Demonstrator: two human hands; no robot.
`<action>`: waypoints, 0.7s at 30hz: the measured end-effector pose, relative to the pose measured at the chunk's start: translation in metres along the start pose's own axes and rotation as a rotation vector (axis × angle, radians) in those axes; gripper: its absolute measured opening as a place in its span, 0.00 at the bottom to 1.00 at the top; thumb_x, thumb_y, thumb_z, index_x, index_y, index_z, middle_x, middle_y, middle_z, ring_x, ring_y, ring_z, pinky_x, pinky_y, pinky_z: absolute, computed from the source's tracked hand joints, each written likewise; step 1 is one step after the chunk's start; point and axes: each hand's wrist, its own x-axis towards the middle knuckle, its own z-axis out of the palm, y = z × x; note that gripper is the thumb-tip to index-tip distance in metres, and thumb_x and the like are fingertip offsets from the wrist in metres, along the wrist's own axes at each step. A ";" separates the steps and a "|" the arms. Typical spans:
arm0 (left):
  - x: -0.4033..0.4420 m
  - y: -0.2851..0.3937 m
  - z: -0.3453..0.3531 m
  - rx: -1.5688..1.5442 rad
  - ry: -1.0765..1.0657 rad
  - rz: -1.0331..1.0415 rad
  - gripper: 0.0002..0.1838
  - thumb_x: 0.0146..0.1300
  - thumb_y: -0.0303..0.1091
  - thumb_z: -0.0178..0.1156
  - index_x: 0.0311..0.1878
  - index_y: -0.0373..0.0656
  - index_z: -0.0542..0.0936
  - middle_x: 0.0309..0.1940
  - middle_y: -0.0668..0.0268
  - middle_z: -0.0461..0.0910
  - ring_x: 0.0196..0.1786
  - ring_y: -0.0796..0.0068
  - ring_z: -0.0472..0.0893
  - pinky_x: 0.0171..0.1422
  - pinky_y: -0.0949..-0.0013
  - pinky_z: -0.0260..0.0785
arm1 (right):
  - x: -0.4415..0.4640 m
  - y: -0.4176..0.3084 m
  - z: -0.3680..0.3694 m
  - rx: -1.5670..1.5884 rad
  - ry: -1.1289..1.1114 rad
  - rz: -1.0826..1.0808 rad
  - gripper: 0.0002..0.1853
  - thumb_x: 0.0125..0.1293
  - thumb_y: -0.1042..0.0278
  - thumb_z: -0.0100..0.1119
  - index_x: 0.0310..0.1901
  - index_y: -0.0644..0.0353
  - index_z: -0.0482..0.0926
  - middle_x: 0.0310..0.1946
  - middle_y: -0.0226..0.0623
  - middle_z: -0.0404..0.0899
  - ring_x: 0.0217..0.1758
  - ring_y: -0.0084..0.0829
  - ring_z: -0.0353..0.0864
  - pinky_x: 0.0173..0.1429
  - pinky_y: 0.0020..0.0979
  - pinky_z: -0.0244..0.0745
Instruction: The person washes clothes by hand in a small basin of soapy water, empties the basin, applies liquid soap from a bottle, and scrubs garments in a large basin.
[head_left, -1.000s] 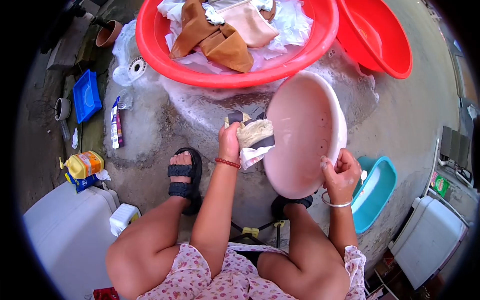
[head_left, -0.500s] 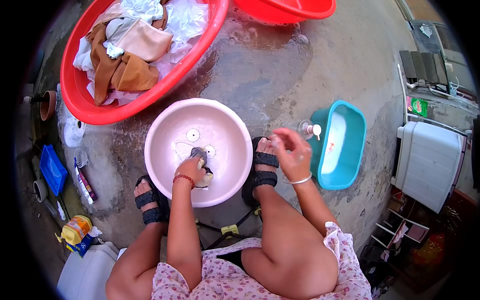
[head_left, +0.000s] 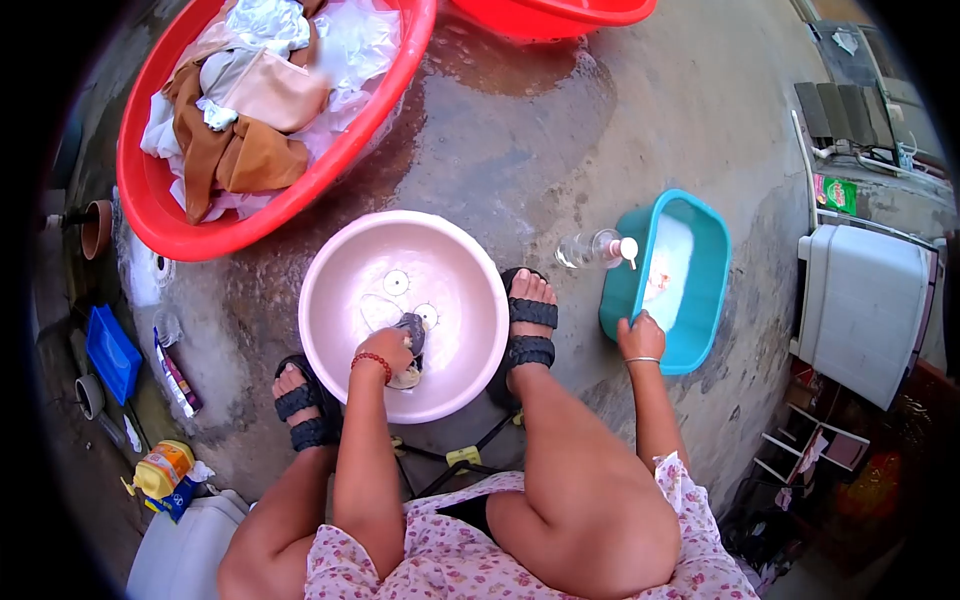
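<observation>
Inside the pink basin [head_left: 455,250], my left hand [head_left: 388,350] is closed on a small wet dark-grey and cream cloth item [head_left: 410,328]; its exact kind is not clear. Most of the item is covered by my fingers. Over to the right, my right hand [head_left: 640,337] has its fingers wrapped over the near left rim of the teal tub [head_left: 712,290]. White, sudsy-looking contents with a small reddish patch show in that tub. A clear pump bottle [head_left: 588,249] with a pinkish-white top lies or leans against the tub's left side.
A large red tub [head_left: 385,120] full of brown, pink and white laundry stands at upper left, another red basin [head_left: 560,12] at the top. My sandalled feet flank the pink basin on wet concrete. A blue tray [head_left: 112,352] and yellow bottle [head_left: 160,470] lie left.
My right hand has come down from the air beside the pump bottle onto the teal tub's rim. My left hand stays on the cloth item in the pink basin. The view has shifted slightly.
</observation>
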 end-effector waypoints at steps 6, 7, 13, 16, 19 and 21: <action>-0.003 0.005 0.000 -0.008 -0.008 -0.005 0.22 0.49 0.28 0.50 0.51 0.46 0.77 0.46 0.52 0.78 0.50 0.55 0.77 0.56 0.62 0.68 | -0.035 -0.025 -0.014 0.026 -0.160 -0.106 0.35 0.52 0.39 0.60 0.43 0.71 0.74 0.25 0.47 0.80 0.29 0.38 0.83 0.30 0.35 0.77; -0.003 0.003 0.000 0.000 -0.008 -0.008 0.22 0.49 0.28 0.50 0.51 0.46 0.77 0.46 0.52 0.78 0.50 0.55 0.77 0.56 0.62 0.68 | -0.041 -0.030 -0.019 0.041 -0.191 -0.119 0.35 0.52 0.38 0.60 0.43 0.71 0.74 0.25 0.47 0.80 0.29 0.38 0.83 0.29 0.34 0.77; 0.002 -0.002 0.004 -0.013 0.006 0.071 0.23 0.48 0.27 0.50 0.51 0.46 0.77 0.45 0.50 0.77 0.49 0.54 0.77 0.55 0.62 0.67 | -0.055 -0.047 -0.070 0.443 -0.613 -0.089 0.36 0.53 0.38 0.59 0.42 0.71 0.74 0.24 0.48 0.80 0.28 0.37 0.83 0.27 0.33 0.77; -0.003 0.001 0.000 0.001 0.012 0.047 0.23 0.47 0.27 0.50 0.50 0.46 0.78 0.44 0.50 0.78 0.49 0.54 0.77 0.54 0.62 0.68 | -0.034 -0.023 -0.074 1.171 -1.021 0.200 0.36 0.55 0.37 0.58 0.43 0.71 0.74 0.24 0.46 0.80 0.23 0.34 0.82 0.23 0.28 0.76; -0.004 0.003 0.000 -0.019 0.026 0.050 0.23 0.46 0.27 0.51 0.49 0.47 0.78 0.43 0.50 0.78 0.48 0.54 0.77 0.54 0.61 0.68 | 0.004 -0.010 -0.025 0.802 -0.232 0.095 0.38 0.52 0.37 0.60 0.51 0.68 0.70 0.44 0.57 0.74 0.45 0.44 0.78 0.40 0.38 0.76; 0.000 0.000 0.003 -0.018 0.035 0.045 0.23 0.46 0.27 0.50 0.49 0.47 0.79 0.42 0.49 0.78 0.48 0.54 0.77 0.53 0.61 0.68 | 0.016 -0.015 -0.010 0.559 0.067 -0.013 0.39 0.50 0.38 0.61 0.55 0.64 0.69 0.53 0.61 0.69 0.55 0.48 0.73 0.49 0.43 0.74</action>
